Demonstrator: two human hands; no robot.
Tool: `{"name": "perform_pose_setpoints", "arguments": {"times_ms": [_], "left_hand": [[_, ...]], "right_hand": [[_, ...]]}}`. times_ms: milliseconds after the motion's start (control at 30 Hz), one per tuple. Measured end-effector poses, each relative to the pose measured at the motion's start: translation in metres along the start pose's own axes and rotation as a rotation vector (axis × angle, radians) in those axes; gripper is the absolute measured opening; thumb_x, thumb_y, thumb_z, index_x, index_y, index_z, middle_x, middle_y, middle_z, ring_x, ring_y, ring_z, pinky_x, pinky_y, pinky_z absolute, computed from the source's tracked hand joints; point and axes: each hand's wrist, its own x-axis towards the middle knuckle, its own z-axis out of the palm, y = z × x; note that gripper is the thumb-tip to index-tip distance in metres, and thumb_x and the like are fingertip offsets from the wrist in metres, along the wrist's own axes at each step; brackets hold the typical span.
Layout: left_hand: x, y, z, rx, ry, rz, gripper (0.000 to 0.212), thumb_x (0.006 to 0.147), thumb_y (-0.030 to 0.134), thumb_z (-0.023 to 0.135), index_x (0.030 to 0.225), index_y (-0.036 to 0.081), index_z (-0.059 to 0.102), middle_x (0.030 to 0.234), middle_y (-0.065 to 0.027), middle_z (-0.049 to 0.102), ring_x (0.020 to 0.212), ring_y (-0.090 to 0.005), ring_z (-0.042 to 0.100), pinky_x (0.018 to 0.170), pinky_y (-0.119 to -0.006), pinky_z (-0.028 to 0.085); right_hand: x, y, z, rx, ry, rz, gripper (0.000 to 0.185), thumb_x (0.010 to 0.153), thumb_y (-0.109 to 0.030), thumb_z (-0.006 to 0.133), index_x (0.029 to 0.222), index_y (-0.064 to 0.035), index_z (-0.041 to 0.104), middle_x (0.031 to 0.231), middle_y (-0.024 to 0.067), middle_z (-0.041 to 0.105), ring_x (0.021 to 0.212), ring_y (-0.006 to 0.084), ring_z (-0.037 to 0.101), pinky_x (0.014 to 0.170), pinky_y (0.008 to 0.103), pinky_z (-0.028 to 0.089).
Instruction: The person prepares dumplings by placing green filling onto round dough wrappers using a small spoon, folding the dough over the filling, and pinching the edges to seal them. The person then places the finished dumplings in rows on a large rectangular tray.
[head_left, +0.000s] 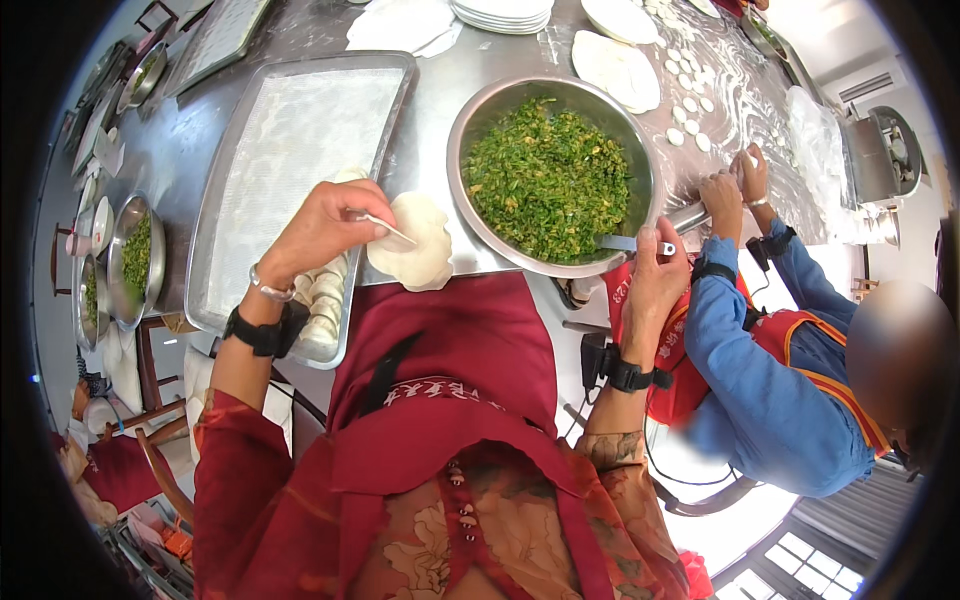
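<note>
My left hand (341, 217) pinches the edge of a thin round dough wrapper between thumb and fingers. More wrappers (420, 251), lying overlapped at the table's front edge, are just right of it. My right hand (660, 259) grips the metal handle of a utensil (619, 241) at the near right rim of a steel bowl (459, 161). Chopped green filling (547, 176) fills much of that bowl, and the utensil's far end is hidden in it. Left of the bowl lies a metal tray (300, 112) with a mesh liner; folded dumplings (324, 307) line its near right corner, partly behind my left hand.
Close on the right, a co-worker (780, 390) in blue sleeves holds a rolling pin (686, 217). Dough pieces (690, 105) dot the floured table beyond. Stacked plates (502, 15) and more wrappers (616, 71) lie behind the bowl. Other filling bowls (136, 255) stand far left.
</note>
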Motion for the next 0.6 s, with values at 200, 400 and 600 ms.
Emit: {"name": "perform_pose_setpoints", "arguments": {"times_ms": [200, 400, 600], "left_hand": [[-0.002, 0.002, 0.024, -0.827, 0.139, -0.119, 0.034, 0.096, 0.009, 0.064, 0.125, -0.008, 0.057, 0.11, -0.0148, 0.07, 0.103, -0.0222, 0.07, 0.093, -0.039, 0.058], [0.01, 0.018, 0.071, -1.165, 0.07, -0.078, 0.049, 0.096, 0.006, 0.062, 0.14, -0.008, 0.046, 0.128, -0.0177, 0.063, 0.118, -0.0279, 0.064, 0.103, -0.041, 0.053], [0.016, 0.007, 0.093, -1.333, 0.092, -0.131, 0.043, 0.096, 0.002, 0.059, 0.137, -0.003, 0.049, 0.127, -0.0136, 0.064, 0.115, -0.0232, 0.065, 0.099, -0.038, 0.055]], "right_hand": [[-0.003, -0.019, 0.012, -0.089, -0.18, -0.08, 0.016, 0.094, -0.014, 0.07, 0.105, -0.0027, 0.072, 0.076, -0.0001, 0.065, 0.06, 0.0063, 0.056, 0.055, 0.0222, 0.047], [-0.001, -0.052, 0.0, -0.101, -0.17, -0.158, 0.016, 0.094, -0.009, 0.069, 0.103, 0.0037, 0.07, 0.085, 0.0078, 0.073, 0.072, 0.012, 0.069, 0.064, 0.0244, 0.053], [0.052, -0.026, 0.025, -0.034, -0.08, -0.304, 0.015, 0.092, -0.004, 0.068, 0.105, 0.0017, 0.073, 0.086, 0.0072, 0.073, 0.077, 0.0121, 0.068, 0.072, 0.0241, 0.053]]}}
